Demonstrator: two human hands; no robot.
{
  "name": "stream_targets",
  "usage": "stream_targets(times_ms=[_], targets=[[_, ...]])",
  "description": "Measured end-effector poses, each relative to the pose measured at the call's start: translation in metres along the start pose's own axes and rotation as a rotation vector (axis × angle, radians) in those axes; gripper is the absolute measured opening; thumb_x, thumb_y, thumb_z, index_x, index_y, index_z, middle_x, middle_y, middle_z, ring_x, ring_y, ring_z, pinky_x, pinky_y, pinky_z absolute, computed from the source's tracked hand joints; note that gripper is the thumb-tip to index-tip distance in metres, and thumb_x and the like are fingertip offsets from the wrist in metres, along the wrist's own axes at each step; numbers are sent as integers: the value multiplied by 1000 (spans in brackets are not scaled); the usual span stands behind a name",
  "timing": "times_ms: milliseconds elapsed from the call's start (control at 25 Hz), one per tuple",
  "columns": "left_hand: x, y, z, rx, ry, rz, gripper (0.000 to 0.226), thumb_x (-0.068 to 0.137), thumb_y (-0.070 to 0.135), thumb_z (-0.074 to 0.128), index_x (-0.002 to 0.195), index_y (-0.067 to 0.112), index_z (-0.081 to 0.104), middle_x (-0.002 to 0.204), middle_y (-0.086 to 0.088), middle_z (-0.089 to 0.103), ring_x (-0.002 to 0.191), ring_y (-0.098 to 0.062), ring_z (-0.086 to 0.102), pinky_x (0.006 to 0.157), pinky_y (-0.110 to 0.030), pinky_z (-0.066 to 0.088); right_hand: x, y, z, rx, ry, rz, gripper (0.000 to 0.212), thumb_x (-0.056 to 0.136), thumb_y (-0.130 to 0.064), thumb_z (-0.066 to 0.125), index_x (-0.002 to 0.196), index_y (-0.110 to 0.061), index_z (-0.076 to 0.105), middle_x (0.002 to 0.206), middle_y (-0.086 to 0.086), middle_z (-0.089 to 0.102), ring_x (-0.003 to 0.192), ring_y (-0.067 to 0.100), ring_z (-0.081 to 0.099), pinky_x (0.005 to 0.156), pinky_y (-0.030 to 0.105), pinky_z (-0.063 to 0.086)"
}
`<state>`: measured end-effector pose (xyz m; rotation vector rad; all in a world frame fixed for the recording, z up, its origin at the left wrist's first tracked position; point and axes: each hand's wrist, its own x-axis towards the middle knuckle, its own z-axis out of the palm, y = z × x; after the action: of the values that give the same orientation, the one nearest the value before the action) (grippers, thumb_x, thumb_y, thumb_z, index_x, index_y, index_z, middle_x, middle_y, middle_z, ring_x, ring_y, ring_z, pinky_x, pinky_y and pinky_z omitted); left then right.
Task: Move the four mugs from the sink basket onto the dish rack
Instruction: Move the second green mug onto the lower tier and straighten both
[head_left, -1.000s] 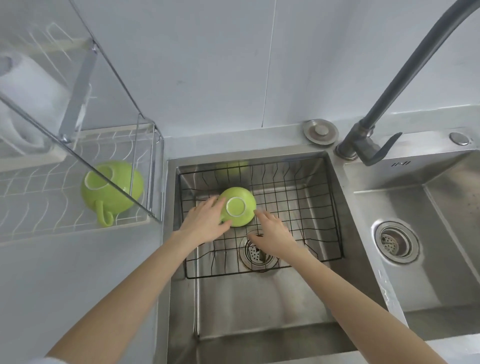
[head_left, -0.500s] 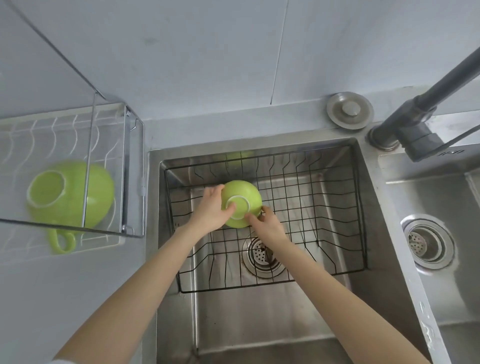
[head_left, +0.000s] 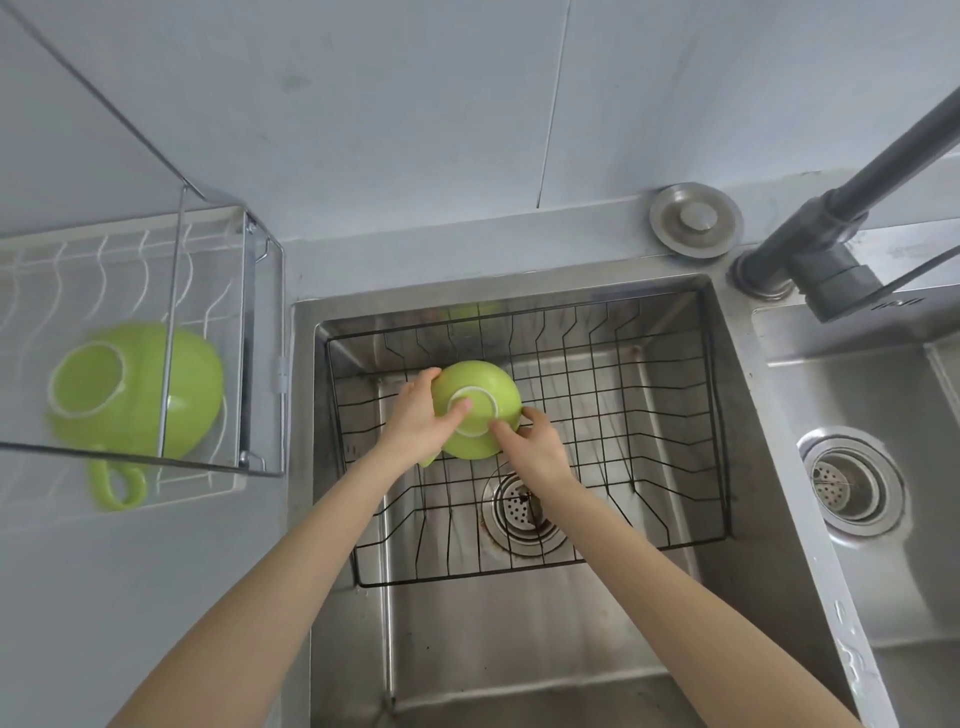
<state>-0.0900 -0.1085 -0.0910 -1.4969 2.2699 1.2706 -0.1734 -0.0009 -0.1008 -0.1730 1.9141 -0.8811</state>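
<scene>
A green mug (head_left: 485, 387) is upside down in the black wire sink basket (head_left: 670, 447), its white foot ring facing up. My left hand (head_left: 418, 421) grips its left side with the thumb on the base. My right hand (head_left: 532, 441) holds its right lower edge. The mug's handle peeks out below my left hand. A second green mug (head_left: 130, 395) lies upside down on the metal dish rack (head_left: 244, 332) at the left, handle toward me.
The basket sits in the left steel basin over a drain (head_left: 519, 512). A dark faucet (head_left: 810, 254) rises at the right, with a second basin and drain (head_left: 852, 480) beyond. A round metal cap (head_left: 696, 218) lies on the back ledge.
Both hands closed in on the mug in the basket and took hold of it; the view moved closer and shifted right.
</scene>
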Motion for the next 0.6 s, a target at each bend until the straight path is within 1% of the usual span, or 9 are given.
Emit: stream_targets(times_ms=[80, 160, 200, 320, 360, 400, 480, 520, 600], targets=[[-12, 3, -4, -37, 7, 22, 59, 83, 27, 59, 133, 7, 34, 135, -17, 46, 121, -30, 46, 99, -34, 38, -10, -2, -5, -19, 11, -32, 56, 85, -29, 53, 135, -12, 35, 109, 6, 56, 108, 26, 55, 86, 31, 42], [-29, 5, -7, -98, -6, 49, 53, 85, 25, 57, 131, 9, 37, 132, -13, 49, 114, -23, 49, 90, -29, 40, -24, -2, -11, -19, 17, -51, 55, 85, -28, 52, 135, -13, 36, 104, 3, 53, 104, 23, 53, 83, 29, 40], [-38, 5, -9, -135, -16, 61, 49, 86, 25, 55, 130, 11, 38, 132, -11, 50, 111, -20, 50, 87, -28, 41, -30, -3, -16, -10, 20, -63, 54, 85, -28, 51, 135, -13, 36, 105, 3, 53, 101, 22, 51, 83, 28, 38], [-58, 6, -14, -205, -59, 63, 44, 89, 22, 48, 132, 16, 37, 132, -10, 48, 104, -19, 52, 89, -36, 46, -43, -3, -26, -27, 25, -100, 50, 87, -27, 49, 134, -12, 38, 112, 7, 55, 97, 20, 48, 82, 28, 35], [-76, 4, -16, -224, -61, 85, 45, 89, 19, 48, 133, 16, 36, 132, -10, 48, 100, -19, 54, 88, -35, 48, -58, -2, -30, -27, 35, -132, 49, 87, -27, 48, 133, -13, 38, 113, 7, 56, 97, 20, 48, 82, 28, 36], [-100, 5, -20, -226, -52, 127, 48, 89, 15, 48, 134, 17, 34, 132, -10, 47, 94, -17, 57, 84, -29, 50, -80, -2, -35, -28, 39, -180, 48, 88, -28, 47, 133, -13, 39, 110, 7, 57, 97, 19, 49, 81, 28, 36], [-104, 2, -18, -216, -67, 161, 53, 87, 10, 52, 135, 16, 32, 131, -10, 45, 80, -9, 58, 66, -7, 46, -80, -4, -39, -31, 37, -186, 46, 88, -28, 46, 132, -16, 40, 102, 2, 56, 95, 19, 50, 78, 28, 36], [-111, 1, -19, -218, -63, 179, 55, 85, 10, 55, 135, 16, 32, 130, -9, 45, 79, -7, 58, 61, -3, 45, -86, -5, -40, -42, 39, -206, 45, 88, -28, 46, 132, -16, 40, 100, 1, 55, 94, 19, 51, 78, 29, 36], [-132, -2, -23, -233, -52, 221, 62, 81, 11, 61, 135, 16, 31, 130, -9, 44, 87, -12, 59, 66, -8, 45, -107, -5, -40, -58, 53, -258, 45, 89, -28, 47, 132, -17, 40, 101, 1, 55, 96, 20, 51, 79, 29, 36]])
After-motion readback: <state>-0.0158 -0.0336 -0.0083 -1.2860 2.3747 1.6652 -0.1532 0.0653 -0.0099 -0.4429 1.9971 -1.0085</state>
